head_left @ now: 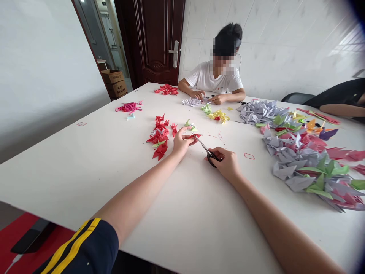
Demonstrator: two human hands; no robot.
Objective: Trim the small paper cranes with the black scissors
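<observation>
My left hand (182, 141) pinches a small red folded-paper crane (196, 136) just above the white table. Black-handled scissors (205, 148) are in my right hand (226, 161), with fingers through the handle loops. The scissor tips meet the red paper, close to my left fingertips; whether the blades are cutting into it I cannot tell. Beside my left hand lies a row of red paper cranes (160, 137) with a few white and green ones. A pale green and white crane (190, 125) sits just beyond my left fingers. Tiny red paper scraps (219, 137) dot the table.
A large heap of grey, pink and green paper cranes (302, 152) covers the right side. Across the table (85, 163) a person (216, 78) in a white shirt works near pale, green and yellow cranes (221, 115). Red cranes (165, 90) and a pink pile (129, 107) lie far left.
</observation>
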